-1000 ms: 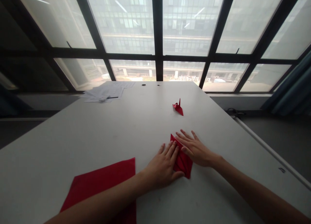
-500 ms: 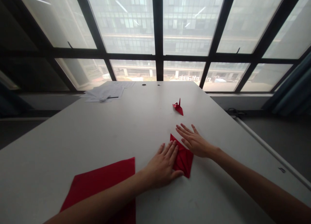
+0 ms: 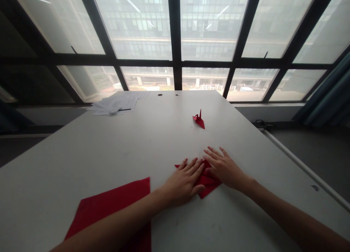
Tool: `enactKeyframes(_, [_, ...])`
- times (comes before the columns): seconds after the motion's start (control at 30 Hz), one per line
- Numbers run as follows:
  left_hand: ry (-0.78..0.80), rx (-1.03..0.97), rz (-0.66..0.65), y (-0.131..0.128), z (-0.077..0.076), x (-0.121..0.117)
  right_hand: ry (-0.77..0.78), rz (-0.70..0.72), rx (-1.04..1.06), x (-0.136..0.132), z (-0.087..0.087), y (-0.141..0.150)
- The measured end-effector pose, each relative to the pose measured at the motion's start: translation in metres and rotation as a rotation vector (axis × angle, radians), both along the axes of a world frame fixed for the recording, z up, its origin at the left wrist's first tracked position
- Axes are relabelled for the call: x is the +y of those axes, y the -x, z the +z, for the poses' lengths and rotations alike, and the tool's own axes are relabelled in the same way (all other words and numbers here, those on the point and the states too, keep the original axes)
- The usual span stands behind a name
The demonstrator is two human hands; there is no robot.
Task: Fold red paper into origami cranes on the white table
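Observation:
A folded piece of red origami paper (image 3: 208,185) lies flat on the white table, partly covered by both hands. My left hand (image 3: 184,182) rests on its left part with the fingers stretched out; a thin red point sticks out beyond the fingertips. On the right side of the paper, my right hand (image 3: 225,169) lies with its fingers spread and its fingertips by the paper's far edge. Farther back stands a finished red paper crane (image 3: 199,121), apart from both hands. Under my left forearm is a larger red sheet (image 3: 109,204).
Loose white papers (image 3: 109,105) with a dark pen (image 3: 125,109) on them lie at the far left of the white table (image 3: 109,146). A small dark mark (image 3: 315,188) shows near the right edge. Windows stand behind the table.
The folded red paper has turned anticlockwise, its tip now pointing left instead of away from me. My right hand has moved slightly nearer and over the paper's right part.

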State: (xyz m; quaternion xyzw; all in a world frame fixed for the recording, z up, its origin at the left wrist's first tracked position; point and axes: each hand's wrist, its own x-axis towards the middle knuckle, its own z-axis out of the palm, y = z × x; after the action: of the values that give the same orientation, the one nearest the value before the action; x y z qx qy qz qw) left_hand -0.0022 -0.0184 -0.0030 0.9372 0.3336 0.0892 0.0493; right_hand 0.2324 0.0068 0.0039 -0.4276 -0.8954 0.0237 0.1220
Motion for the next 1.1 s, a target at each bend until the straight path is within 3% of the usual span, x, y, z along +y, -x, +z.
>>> enactKeyframes(0.13, [0.054, 0.054, 0.018, 0.001, -0.003, -0.001, -0.032, -0.069, 0.029, -0.017, 0.0, 0.0])
enactKeyframes(0.27, [0.049, 0.064, 0.023, 0.0, -0.001, -0.003, 0.131, 0.051, -0.032, -0.04, -0.011, 0.003])
enactKeyframes(0.4, [0.059, 0.026, 0.026, 0.001, -0.003, -0.002, 0.218, 0.061, -0.055, -0.046, -0.016, 0.001])
enactKeyframes(0.67, [0.063, -0.144, 0.099, 0.0, -0.018, 0.007, 0.123, -0.031, -0.053, -0.045, -0.015, 0.009])
enactKeyframes(0.9, [-0.104, -0.282, 0.26, 0.0, 0.007, 0.0, 0.053, -0.207, 0.182, -0.037, -0.006, 0.01])
enactKeyframes(1.1, [-0.069, -0.175, 0.21, -0.001, 0.009, -0.002, 0.136, -0.342, 0.221, -0.029, -0.001, 0.005])
